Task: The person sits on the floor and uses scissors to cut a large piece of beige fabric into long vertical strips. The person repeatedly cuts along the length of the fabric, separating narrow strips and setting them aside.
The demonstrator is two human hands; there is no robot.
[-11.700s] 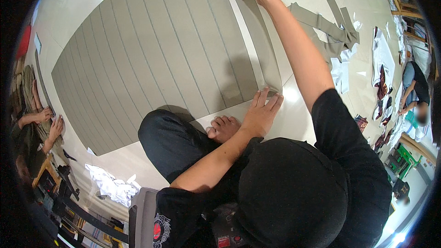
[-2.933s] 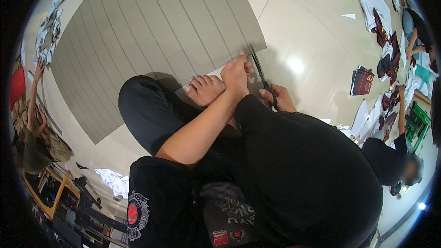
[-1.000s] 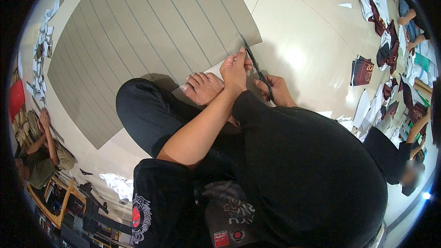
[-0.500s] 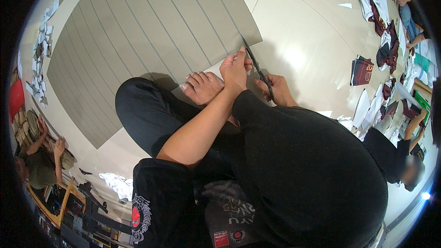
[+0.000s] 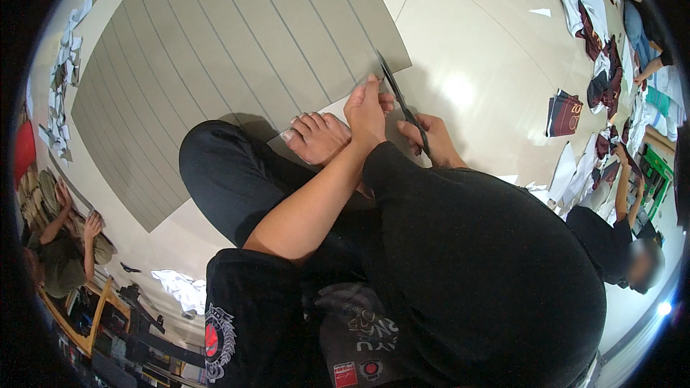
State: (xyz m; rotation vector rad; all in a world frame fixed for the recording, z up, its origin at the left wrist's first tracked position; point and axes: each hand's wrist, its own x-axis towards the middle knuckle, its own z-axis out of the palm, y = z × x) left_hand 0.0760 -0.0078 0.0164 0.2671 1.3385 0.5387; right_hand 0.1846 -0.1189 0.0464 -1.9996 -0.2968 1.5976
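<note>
A large grey-green sheet (image 5: 237,57) with parallel dark lines lies on the floor in front of me. My left hand (image 5: 370,108) is closed on its near right edge, thumb uppermost. Just right of it, long black scissors (image 5: 400,99) extend onto the sheet near its right corner, blades along a line. My right hand (image 5: 431,136) holds them by the handles. My bare foot (image 5: 316,136) rests at the sheet's near edge, beside my left wrist, and my dark-clad knee (image 5: 212,158) is bent below it.
At left, a co-worker (image 5: 61,259) sits beside paper scraps (image 5: 65,72) and a wooden frame (image 5: 100,302). Co-workers (image 5: 600,237) are at right among white and maroon fabric pieces (image 5: 604,86) and a folded maroon bundle (image 5: 564,113). Crumpled white material (image 5: 180,287) lies lower left.
Since the oldest frame, my right hand has come down from the sheet's far end with the scissors, and my left has curled from flat to closed. Over the last second both have barely moved.
</note>
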